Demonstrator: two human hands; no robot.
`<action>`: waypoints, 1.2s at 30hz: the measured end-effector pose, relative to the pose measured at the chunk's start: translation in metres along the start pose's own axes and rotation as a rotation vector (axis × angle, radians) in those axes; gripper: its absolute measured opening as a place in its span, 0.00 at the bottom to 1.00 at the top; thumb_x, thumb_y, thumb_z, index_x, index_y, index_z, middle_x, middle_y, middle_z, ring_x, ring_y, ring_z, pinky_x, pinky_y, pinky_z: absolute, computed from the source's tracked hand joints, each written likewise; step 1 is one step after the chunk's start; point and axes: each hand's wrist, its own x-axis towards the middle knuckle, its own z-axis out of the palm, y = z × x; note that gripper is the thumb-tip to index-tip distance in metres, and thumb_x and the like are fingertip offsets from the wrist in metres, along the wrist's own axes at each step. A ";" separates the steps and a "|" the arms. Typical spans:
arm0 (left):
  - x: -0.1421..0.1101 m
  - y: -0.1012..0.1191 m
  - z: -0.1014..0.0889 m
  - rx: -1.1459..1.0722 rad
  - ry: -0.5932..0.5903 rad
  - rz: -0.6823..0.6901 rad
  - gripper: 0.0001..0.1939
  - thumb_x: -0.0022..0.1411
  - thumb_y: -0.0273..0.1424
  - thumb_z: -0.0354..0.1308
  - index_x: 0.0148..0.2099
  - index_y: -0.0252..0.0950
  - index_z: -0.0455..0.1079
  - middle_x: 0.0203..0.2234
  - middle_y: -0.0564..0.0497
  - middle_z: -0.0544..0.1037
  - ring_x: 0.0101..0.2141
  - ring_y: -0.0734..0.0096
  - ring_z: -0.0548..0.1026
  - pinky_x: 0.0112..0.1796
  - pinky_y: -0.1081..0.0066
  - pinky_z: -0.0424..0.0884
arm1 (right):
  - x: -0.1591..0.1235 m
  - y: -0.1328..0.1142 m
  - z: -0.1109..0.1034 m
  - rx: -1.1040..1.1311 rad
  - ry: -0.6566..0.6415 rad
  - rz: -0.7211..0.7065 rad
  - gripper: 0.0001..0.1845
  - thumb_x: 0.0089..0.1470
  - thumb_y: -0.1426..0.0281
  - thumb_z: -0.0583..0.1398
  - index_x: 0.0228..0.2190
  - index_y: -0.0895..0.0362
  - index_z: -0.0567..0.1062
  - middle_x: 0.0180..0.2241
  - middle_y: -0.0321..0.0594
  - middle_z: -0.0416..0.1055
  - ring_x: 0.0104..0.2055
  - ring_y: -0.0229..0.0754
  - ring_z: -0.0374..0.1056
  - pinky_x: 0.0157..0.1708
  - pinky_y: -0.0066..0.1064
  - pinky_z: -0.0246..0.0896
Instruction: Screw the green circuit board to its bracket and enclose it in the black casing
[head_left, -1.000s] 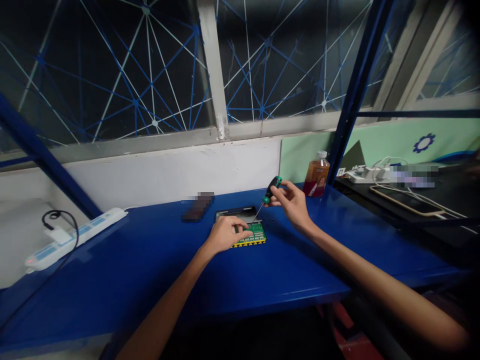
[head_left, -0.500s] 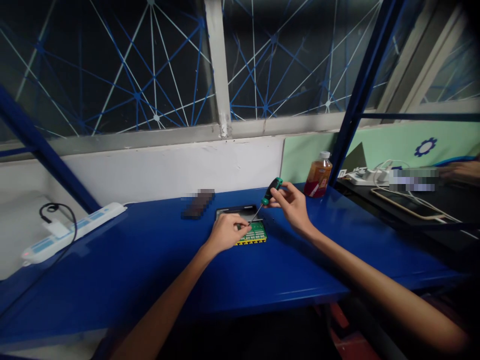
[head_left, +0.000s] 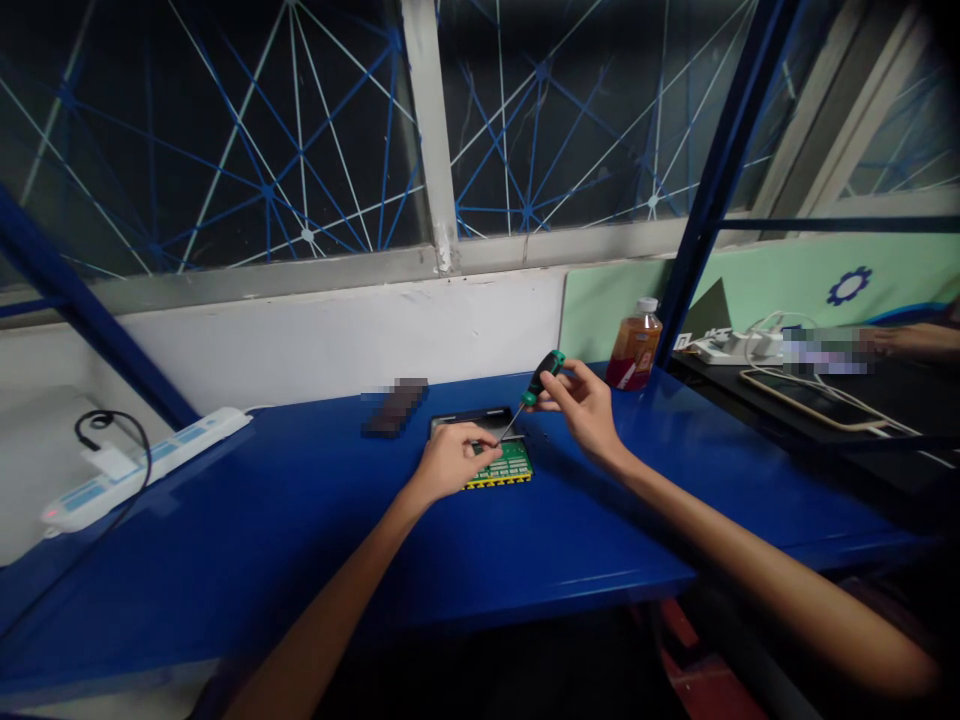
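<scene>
In the head view, my right hand (head_left: 581, 405) grips a screwdriver (head_left: 543, 376) by its green and black handle. The shaft slants down to the left, toward a green circuit board (head_left: 514, 461) with a yellow front edge. My left hand (head_left: 457, 458) lies over the left part of the board, thumb and fingertips pinched by the screwdriver's tip. What sits between those fingers is too small to make out. Behind the board is a dark open casing (head_left: 487, 417), partly covered by my left hand.
On the blue table (head_left: 247, 540), a white power strip (head_left: 150, 470) with a black cable lies left. A blurred dark object (head_left: 396, 408) lies behind my left hand. A drink bottle (head_left: 636, 345) stands back right. Beyond it are a phone (head_left: 814, 398), cables and another person's hand (head_left: 919, 342).
The view has shifted slightly. My hands, the screwdriver and the board keep nearly the same places relative to each other.
</scene>
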 end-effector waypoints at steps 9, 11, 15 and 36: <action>-0.001 -0.003 0.001 0.048 -0.005 -0.053 0.08 0.54 0.35 0.59 0.31 0.36 0.76 0.28 0.52 0.78 0.20 0.78 0.68 0.22 0.76 0.60 | 0.000 0.003 0.000 -0.004 -0.001 -0.016 0.17 0.52 0.60 0.61 0.41 0.55 0.68 0.24 0.33 0.65 0.28 0.40 0.70 0.28 0.35 0.71; -0.001 -0.002 0.000 0.047 -0.006 -0.060 0.08 0.54 0.35 0.59 0.31 0.36 0.76 0.27 0.52 0.78 0.20 0.77 0.68 0.22 0.76 0.60 | -0.001 0.003 0.000 -0.019 0.003 -0.018 0.17 0.52 0.60 0.61 0.41 0.55 0.67 0.24 0.32 0.65 0.28 0.40 0.70 0.29 0.36 0.71; -0.002 -0.001 -0.002 0.054 0.000 -0.056 0.08 0.54 0.35 0.59 0.31 0.36 0.76 0.27 0.52 0.78 0.20 0.77 0.68 0.23 0.76 0.61 | -0.001 0.000 0.000 -0.044 0.002 -0.023 0.17 0.53 0.59 0.60 0.42 0.54 0.67 0.25 0.34 0.66 0.29 0.41 0.71 0.29 0.37 0.72; -0.001 0.000 0.000 0.076 0.001 -0.058 0.09 0.52 0.36 0.61 0.29 0.36 0.75 0.25 0.52 0.78 0.20 0.76 0.69 0.23 0.75 0.60 | -0.005 -0.004 0.003 -0.067 -0.050 -0.056 0.17 0.54 0.59 0.59 0.43 0.54 0.66 0.27 0.36 0.68 0.30 0.42 0.71 0.29 0.37 0.72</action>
